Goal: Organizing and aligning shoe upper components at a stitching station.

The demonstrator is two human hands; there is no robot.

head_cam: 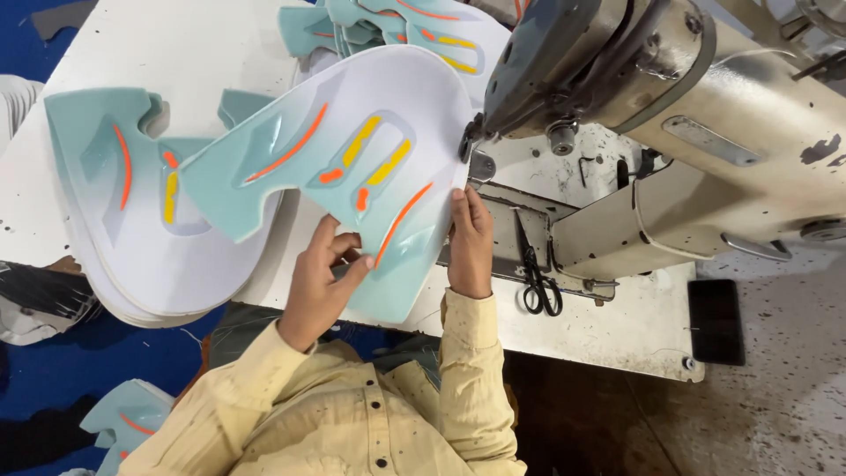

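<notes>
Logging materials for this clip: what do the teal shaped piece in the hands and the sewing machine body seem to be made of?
Teal shaped piece: seemingly flexible synthetic sheet, smooth and faintly glossy, with raised orange and yellow moulded strips; it bends in the left hand and right hand. Sewing machine body: painted metal, cream finish chipped and stained.

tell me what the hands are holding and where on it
Both hold one pale teal shoe-upper panel: left hand pinches its lower edge, right hand grips its right edge near the sewing machine.
</notes>
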